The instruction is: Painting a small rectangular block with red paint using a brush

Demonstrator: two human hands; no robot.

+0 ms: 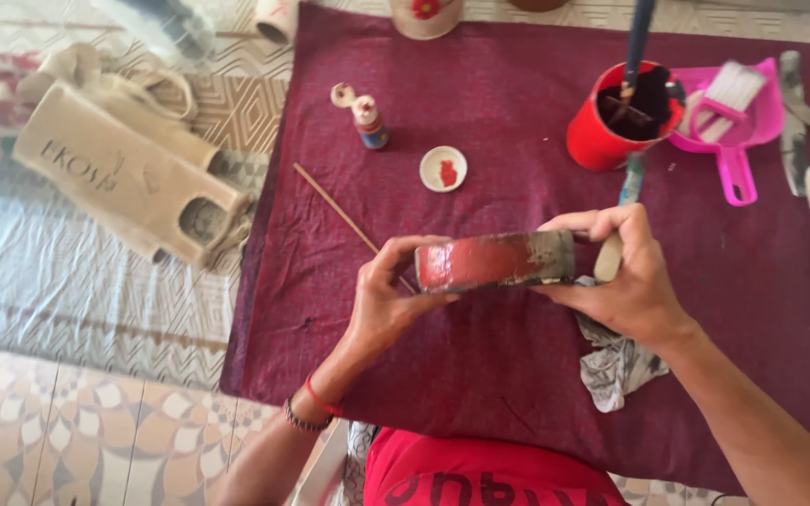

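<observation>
A partly red-painted clay piece (497,260) is held edge-on above the maroon cloth (517,375), gripped at its left end by the left hand (386,300) and at its right end by the right hand (625,276), where a brush handle (608,255) is also pinched. A small dish of red paint (443,170) and a red cup (611,122) are set beyond.

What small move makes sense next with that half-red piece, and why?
Probably turn the piece in both hands so the brush in the right hand meets its grey end: the left part is red, the right bare. The left hand holds the red end.
</observation>
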